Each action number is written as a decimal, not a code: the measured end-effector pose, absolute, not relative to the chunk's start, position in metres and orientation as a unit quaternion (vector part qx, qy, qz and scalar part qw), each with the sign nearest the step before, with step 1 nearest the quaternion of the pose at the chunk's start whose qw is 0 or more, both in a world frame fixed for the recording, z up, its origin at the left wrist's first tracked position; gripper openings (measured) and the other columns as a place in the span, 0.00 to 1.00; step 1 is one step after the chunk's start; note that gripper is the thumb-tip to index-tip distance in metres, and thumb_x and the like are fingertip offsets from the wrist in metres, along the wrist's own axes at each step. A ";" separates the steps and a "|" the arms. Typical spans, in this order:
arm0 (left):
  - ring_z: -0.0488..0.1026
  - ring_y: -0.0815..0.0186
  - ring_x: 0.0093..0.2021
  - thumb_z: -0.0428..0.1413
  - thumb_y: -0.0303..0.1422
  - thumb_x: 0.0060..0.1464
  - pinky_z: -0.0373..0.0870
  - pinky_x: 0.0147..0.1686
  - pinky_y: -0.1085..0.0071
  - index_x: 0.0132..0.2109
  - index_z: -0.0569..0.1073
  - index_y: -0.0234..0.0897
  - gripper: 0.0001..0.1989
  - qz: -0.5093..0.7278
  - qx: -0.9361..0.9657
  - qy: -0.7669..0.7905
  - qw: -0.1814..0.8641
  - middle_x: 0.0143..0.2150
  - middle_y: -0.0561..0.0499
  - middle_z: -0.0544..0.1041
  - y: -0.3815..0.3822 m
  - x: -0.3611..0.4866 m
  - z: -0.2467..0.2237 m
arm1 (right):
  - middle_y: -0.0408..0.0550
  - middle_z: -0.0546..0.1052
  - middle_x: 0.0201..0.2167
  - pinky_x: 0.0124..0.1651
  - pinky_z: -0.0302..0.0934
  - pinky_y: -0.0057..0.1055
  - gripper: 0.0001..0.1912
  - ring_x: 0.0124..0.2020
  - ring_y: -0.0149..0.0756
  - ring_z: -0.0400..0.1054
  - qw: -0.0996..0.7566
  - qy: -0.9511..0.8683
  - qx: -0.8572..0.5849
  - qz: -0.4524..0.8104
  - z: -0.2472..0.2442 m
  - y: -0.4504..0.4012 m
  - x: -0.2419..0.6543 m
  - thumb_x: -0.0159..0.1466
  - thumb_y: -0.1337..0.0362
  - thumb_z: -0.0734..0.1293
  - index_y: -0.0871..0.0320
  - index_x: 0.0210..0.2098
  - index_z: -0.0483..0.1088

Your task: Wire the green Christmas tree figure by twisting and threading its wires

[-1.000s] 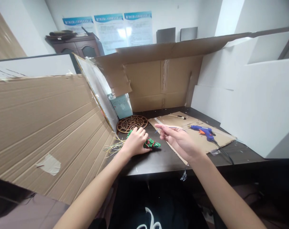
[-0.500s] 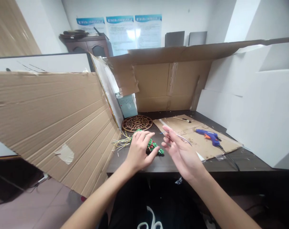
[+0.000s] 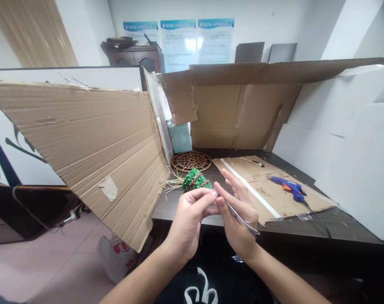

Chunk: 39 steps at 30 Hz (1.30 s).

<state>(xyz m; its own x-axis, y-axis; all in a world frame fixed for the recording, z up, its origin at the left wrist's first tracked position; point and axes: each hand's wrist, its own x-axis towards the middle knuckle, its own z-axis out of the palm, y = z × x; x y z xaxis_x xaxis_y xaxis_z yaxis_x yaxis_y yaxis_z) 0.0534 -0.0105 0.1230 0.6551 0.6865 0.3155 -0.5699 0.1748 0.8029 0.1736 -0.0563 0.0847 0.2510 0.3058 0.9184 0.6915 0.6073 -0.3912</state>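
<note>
Thin white and bluish wires [image 3: 242, 220] run along the palm side of my right hand [image 3: 241, 215], pinched at their upper end between its thumb and index finger. My left hand [image 3: 192, 217] is closed in a pinch at the same spot, its fingertips meeting those of my right hand. What lies between the fingertips is mostly hidden. Just behind my hands, a green beaded bundle [image 3: 195, 179] with red strands lies on the dark table [image 3: 166, 209]. Loose yellow and white wire ends [image 3: 171, 183] spread from its left side.
A blue glue gun [image 3: 288, 187] with a black cord rests on a cardboard sheet [image 3: 255, 190] at right, near a small brush [image 3: 253, 161]. A round openwork trivet [image 3: 192, 161] lies behind the bundle. Cardboard walls [image 3: 116, 147] stand around the table.
My left hand has moved right, away from over the green bundle, and now pinches at my right fingertips. More of the bundle shows. The view has shifted left.
</note>
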 end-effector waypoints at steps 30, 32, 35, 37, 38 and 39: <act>0.45 0.76 0.22 0.63 0.39 0.66 0.45 0.21 0.82 0.38 0.69 0.32 0.15 0.340 0.607 0.063 0.716 0.26 0.58 0.56 0.003 0.042 0.130 | 0.40 0.81 0.34 0.38 0.74 0.22 0.03 0.33 0.27 0.76 0.596 -0.610 -0.522 -0.017 0.134 -0.094 0.187 0.62 0.65 0.74 0.54 0.37 0.80; 0.46 0.75 0.23 0.62 0.39 0.66 0.45 0.21 0.81 0.38 0.69 0.32 0.15 0.343 0.616 0.066 0.706 0.27 0.57 0.57 0.002 0.042 0.130 | 0.41 0.81 0.35 0.38 0.74 0.23 0.05 0.34 0.28 0.77 0.600 -0.607 -0.522 -0.003 0.134 -0.093 0.189 0.62 0.64 0.75 0.54 0.39 0.80; 0.48 0.75 0.23 0.62 0.39 0.66 0.45 0.21 0.81 0.37 0.69 0.32 0.16 0.346 0.627 0.068 0.695 0.27 0.56 0.58 0.002 0.041 0.130 | 0.42 0.81 0.37 0.39 0.75 0.25 0.07 0.36 0.30 0.77 0.598 -0.614 -0.515 0.017 0.134 -0.092 0.192 0.62 0.64 0.74 0.53 0.41 0.80; 0.48 0.74 0.24 0.62 0.40 0.67 0.46 0.21 0.81 0.37 0.70 0.33 0.16 0.347 0.634 0.070 0.687 0.27 0.56 0.59 0.002 0.041 0.130 | 0.42 0.81 0.37 0.39 0.75 0.26 0.06 0.37 0.31 0.77 0.596 -0.624 -0.505 0.017 0.134 -0.091 0.194 0.63 0.65 0.74 0.52 0.41 0.81; 0.49 0.74 0.24 0.61 0.41 0.67 0.46 0.21 0.80 0.37 0.70 0.33 0.16 0.347 0.638 0.071 0.684 0.27 0.56 0.59 0.002 0.041 0.129 | 0.42 0.81 0.37 0.40 0.75 0.27 0.06 0.37 0.31 0.77 0.596 -0.628 -0.500 0.016 0.134 -0.091 0.194 0.63 0.65 0.74 0.52 0.40 0.81; 0.49 0.74 0.24 0.61 0.41 0.68 0.46 0.21 0.80 0.38 0.70 0.33 0.16 0.347 0.642 0.072 0.681 0.27 0.56 0.59 0.002 0.041 0.129 | 0.42 0.81 0.37 0.40 0.74 0.28 0.05 0.37 0.32 0.76 0.596 -0.632 -0.496 0.016 0.134 -0.090 0.195 0.63 0.66 0.74 0.52 0.40 0.80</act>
